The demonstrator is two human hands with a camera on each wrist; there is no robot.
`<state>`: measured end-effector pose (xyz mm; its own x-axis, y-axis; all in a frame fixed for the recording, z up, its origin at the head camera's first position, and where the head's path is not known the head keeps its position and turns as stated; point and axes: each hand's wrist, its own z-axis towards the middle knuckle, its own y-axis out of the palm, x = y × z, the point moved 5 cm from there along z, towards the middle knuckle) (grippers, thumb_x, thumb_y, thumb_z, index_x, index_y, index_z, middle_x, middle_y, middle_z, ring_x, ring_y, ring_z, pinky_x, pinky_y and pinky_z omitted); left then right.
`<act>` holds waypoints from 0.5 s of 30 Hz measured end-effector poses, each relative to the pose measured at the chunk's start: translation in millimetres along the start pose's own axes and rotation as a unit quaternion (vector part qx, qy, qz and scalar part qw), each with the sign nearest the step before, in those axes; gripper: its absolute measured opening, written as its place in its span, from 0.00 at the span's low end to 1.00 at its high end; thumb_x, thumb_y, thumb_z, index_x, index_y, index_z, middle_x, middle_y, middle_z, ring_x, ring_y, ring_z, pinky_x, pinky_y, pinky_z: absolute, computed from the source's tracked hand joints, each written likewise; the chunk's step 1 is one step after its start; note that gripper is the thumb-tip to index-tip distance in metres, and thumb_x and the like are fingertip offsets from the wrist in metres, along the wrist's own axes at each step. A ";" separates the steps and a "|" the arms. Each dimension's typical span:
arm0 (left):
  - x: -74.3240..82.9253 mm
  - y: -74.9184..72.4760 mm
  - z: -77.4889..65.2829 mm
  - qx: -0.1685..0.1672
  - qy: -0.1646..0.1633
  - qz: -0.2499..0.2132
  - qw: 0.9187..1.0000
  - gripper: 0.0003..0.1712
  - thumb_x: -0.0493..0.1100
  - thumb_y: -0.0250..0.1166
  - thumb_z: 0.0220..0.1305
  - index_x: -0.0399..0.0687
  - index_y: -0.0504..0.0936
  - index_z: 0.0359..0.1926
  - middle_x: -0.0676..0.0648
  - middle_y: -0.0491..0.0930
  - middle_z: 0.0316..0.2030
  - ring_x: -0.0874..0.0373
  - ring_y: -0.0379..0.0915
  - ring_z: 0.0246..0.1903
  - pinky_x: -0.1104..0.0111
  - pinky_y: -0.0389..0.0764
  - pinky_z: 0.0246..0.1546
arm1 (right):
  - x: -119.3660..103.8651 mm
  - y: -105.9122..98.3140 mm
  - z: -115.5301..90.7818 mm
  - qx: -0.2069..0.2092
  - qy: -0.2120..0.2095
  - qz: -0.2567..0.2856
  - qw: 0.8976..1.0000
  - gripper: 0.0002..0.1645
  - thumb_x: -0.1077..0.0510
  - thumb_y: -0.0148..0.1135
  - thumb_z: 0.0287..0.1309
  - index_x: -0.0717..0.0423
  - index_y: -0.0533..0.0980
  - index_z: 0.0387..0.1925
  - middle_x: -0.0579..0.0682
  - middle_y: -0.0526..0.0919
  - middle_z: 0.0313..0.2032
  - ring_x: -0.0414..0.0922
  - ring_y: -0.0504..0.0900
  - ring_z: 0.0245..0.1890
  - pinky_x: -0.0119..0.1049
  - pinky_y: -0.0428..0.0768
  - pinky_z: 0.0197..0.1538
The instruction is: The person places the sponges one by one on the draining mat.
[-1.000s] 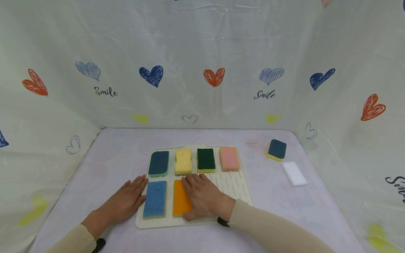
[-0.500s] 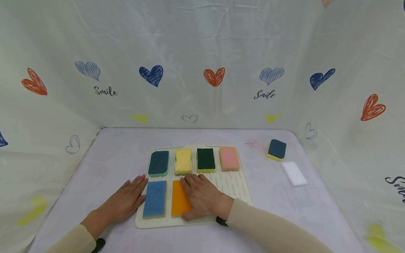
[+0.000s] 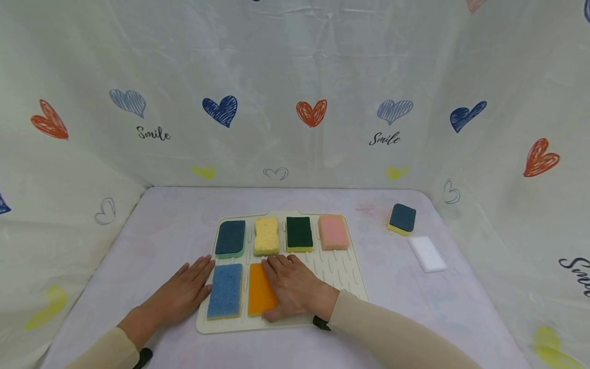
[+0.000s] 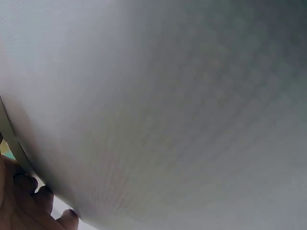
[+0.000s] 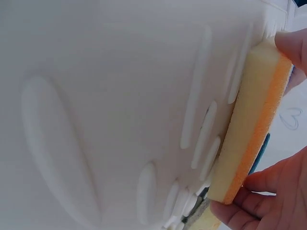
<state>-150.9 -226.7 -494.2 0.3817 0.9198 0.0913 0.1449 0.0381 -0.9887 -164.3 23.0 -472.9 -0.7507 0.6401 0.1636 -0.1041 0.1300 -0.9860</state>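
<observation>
At the left, on the pale bench (image 3: 161,225), the left hand (image 3: 182,292) lies flat with fingers straight and its tips at the tray's left edge; its grip is apart and holds nothing, and it seems to steady the tray (image 3: 341,271). That tray is cream and ribbed, and bears six sponges in two rows. In the front row, from the left, come a blue sponge (image 3: 225,291) and, just beside it but apart, the orange sponge (image 3: 260,291), which is the piece being worked on. The right hand (image 3: 297,287) spans it: the right wrist view shows the thumb at one end and fingers at the other, so this grip is clamped on the orange sponge, which appears to rest flat on the ribs. The step in hand looks like squaring it up in its place; the next move probably calls for easing thumb and fingers off evenly, so as not to drag it askew. Across the back row stand a teal sponge (image 3: 230,238), a yellow sponge (image 3: 266,236), a dark green sponge (image 3: 299,233) and a pink sponge (image 3: 334,232). Farther right, off the tray, lie a navy sponge (image 3: 402,218) with a yellow base and, near it, a white block (image 3: 427,254).
</observation>
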 end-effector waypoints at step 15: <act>1.3 -2.5 -1.2 -0.001 0.004 0.009 1.000 0.38 0.59 0.48 0.75 0.41 0.56 0.75 0.41 0.56 0.74 0.43 0.51 0.74 0.44 0.58 0.70 | -0.6 1.2 1.4 -0.001 0.008 0.006 1.000 0.67 0.12 0.43 0.44 0.55 0.57 0.73 0.52 0.67 0.67 0.47 0.67 0.64 0.42 0.70 0.61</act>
<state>-149.7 -226.1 -491.5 0.3906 0.9175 0.0746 0.1392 0.0212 -0.9900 -164.9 21.7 -474.3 -0.7416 0.6532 0.1527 -0.0947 0.1235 -0.9878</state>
